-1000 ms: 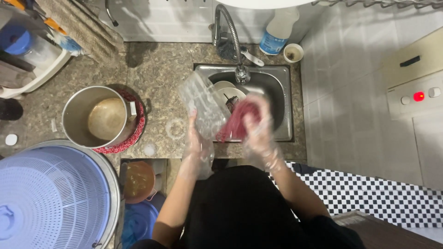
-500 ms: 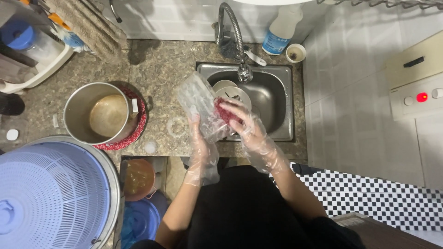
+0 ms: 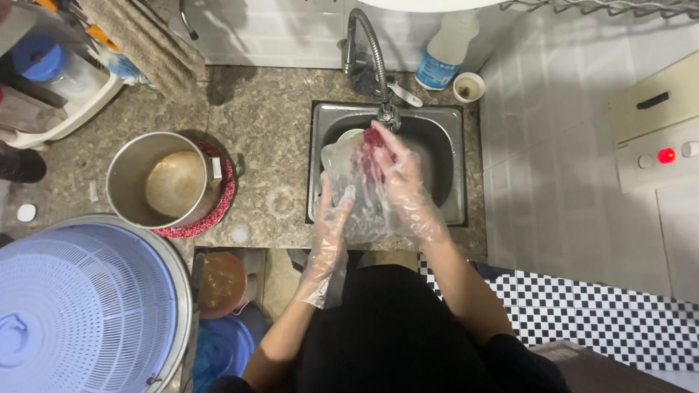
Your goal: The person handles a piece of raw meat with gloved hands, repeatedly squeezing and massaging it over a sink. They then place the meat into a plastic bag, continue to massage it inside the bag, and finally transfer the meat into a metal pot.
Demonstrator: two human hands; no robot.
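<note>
Over the metal sink [image 3: 444,145], the gloved left hand [image 3: 333,218] grips a clear plastic bag [image 3: 357,196]. The gloved right hand [image 3: 399,171] pinches red meat [image 3: 373,149] inside it.

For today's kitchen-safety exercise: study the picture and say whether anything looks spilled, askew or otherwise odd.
Nothing looks spilled or broken. One thing stands out: the clear plastic bag of red meat hangs over the sink edge, held by the gloved left hand and right hand. The steel pot sits off-centre on its red mat.
</note>
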